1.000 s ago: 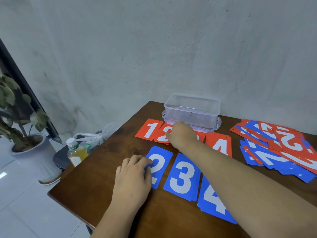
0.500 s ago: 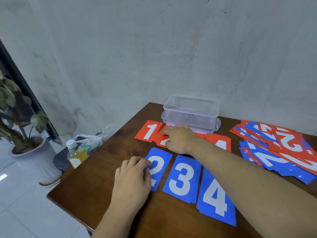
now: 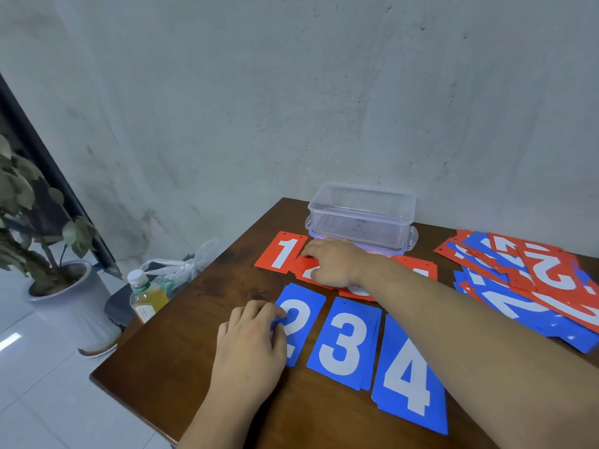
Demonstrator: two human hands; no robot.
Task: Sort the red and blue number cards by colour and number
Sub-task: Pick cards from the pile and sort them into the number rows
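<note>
On the brown table (image 3: 181,367) lies a back row of red cards: red 1 (image 3: 283,254), red 2 (image 3: 306,274), a mostly hidden red 3 (image 3: 359,292) and red 4 (image 3: 418,269). In front lie blue 2 (image 3: 304,322), blue 3 (image 3: 345,345) and blue 4 (image 3: 408,377). My right hand (image 3: 337,264) rests on red 2 with bent fingers, its fingertips at the edge of red 1. Blue 2's left edge is under the fingertips of my left hand (image 3: 249,338). A mixed pile of red and blue cards (image 3: 534,280) sits at the right.
A clear plastic box (image 3: 361,218) stands behind the red row against the wall. Off the table's left edge are a drink bottle (image 3: 146,296), a plastic bag (image 3: 181,267) and a potted plant (image 3: 64,286) on the tiled floor.
My right hand has shifted a little left along the red row, towards red 1. My left hand has stayed on blue 2.
</note>
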